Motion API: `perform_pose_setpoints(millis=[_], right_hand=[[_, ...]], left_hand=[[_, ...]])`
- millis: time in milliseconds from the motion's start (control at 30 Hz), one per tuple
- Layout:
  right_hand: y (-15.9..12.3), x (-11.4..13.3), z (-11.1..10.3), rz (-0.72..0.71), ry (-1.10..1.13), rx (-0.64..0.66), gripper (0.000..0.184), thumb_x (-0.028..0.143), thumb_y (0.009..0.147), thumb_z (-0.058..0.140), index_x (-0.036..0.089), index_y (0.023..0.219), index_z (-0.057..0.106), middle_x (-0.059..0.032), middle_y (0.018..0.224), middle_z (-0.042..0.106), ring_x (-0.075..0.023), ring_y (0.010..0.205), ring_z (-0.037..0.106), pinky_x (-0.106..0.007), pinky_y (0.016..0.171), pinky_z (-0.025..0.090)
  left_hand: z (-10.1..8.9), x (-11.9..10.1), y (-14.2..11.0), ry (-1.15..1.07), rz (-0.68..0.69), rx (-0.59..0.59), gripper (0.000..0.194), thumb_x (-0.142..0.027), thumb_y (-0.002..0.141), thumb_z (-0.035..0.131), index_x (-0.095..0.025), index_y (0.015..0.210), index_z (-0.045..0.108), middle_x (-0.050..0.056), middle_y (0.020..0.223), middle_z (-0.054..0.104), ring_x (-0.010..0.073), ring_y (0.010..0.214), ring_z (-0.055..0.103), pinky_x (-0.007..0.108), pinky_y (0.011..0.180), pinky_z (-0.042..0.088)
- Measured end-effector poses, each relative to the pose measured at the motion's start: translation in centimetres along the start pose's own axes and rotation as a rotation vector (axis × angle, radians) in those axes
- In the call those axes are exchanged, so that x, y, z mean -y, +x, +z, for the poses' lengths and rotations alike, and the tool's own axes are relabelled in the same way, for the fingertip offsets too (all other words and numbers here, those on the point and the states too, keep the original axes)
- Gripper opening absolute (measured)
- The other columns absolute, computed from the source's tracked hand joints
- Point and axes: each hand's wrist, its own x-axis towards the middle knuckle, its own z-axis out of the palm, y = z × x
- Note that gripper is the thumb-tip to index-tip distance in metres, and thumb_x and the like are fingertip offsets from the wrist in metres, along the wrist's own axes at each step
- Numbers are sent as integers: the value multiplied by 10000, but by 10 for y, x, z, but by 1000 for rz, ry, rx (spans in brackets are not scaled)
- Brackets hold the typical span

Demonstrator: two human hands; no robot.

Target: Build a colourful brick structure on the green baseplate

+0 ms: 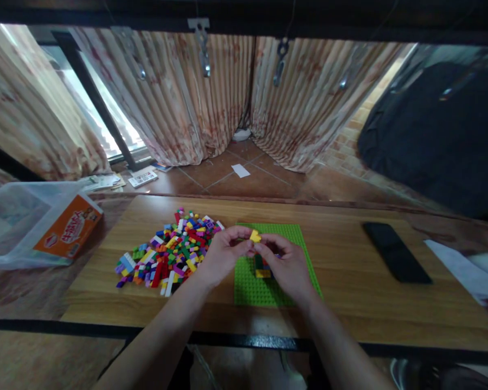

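Between the fingertips of both hands is a small yellow toy brick [255,236], held above the green studded baseplate [248,290]. My left hand [224,253] pinches it from the left, thumb and forefinger closed. From the right, my right hand [287,265] closes on it with thumb and fingers. Below the hands, a small stack of coloured bricks [262,271] stands on the baseplate, with yellow at its lower front. My right fingers hide part of this stack. A heap of loose mixed bricks [166,252] lies just left of my left hand.
The wooden table [341,309] carries a black phone [396,252] on its right side. White paper [455,268] lies at the far right. A clear plastic bin [20,227] with an orange label stands to the left. Patterned curtains [179,97] hang beyond the table.
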Motion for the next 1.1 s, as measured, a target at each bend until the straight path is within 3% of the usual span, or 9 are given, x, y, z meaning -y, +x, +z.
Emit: perform_pose_setpoints(millis=[233, 467, 600, 700, 833, 1100], right_hand=[[1, 4, -6, 57, 98, -14, 204, 391, 804, 667, 196, 808, 725, -17, 747, 716, -151, 689, 627, -282, 654, 492], [8, 5, -20, 99, 172, 44, 253, 426, 784, 674, 181, 728, 703, 3, 635, 656, -120, 586, 561, -255, 581, 462], [15, -6, -39, 113, 35, -101, 282, 450, 776, 663, 174, 792, 719, -23, 689, 696, -151, 640, 609, -281, 619, 485], [17, -13, -50, 75, -149, -90, 284, 435, 807, 626, 181, 860, 741, -47, 802, 738, -185, 749, 654, -320, 714, 507], [14, -17, -52, 21, -329, -12, 263, 403, 845, 577, 207, 817, 751, -55, 860, 745, -194, 792, 658, -330, 738, 502], [13, -19, -49, -66, -462, 0, 232, 352, 867, 556, 201, 808, 722, -57, 842, 710, -184, 767, 634, -325, 726, 491]], left_hand=[[11, 8, -4, -24, -6, 15, 270, -337, 719, 777, -132, 846, 655, 4, 720, 674, 111, 640, 637, 255, 664, 532], [5, 4, -3, -137, -63, 42, 306, -364, 684, 793, -132, 824, 650, 14, 687, 680, 116, 620, 638, 241, 622, 514], [-8, 0, 3, -22, -69, -117, 282, -339, 668, 790, -132, 789, 641, -15, 647, 638, 89, 583, 605, 207, 584, 480], [-12, 1, 6, 22, -102, -190, 264, -323, 672, 771, -129, 788, 633, -27, 627, 609, 75, 544, 571, 190, 534, 444], [-9, 5, 6, 61, -131, -170, 292, -308, 665, 771, -129, 858, 644, -30, 638, 605, 78, 535, 564, 193, 514, 429], [-8, 11, 7, 118, -114, -115, 319, -272, 710, 712, -120, 987, 668, -43, 585, 580, 80, 512, 532, 195, 501, 398]])
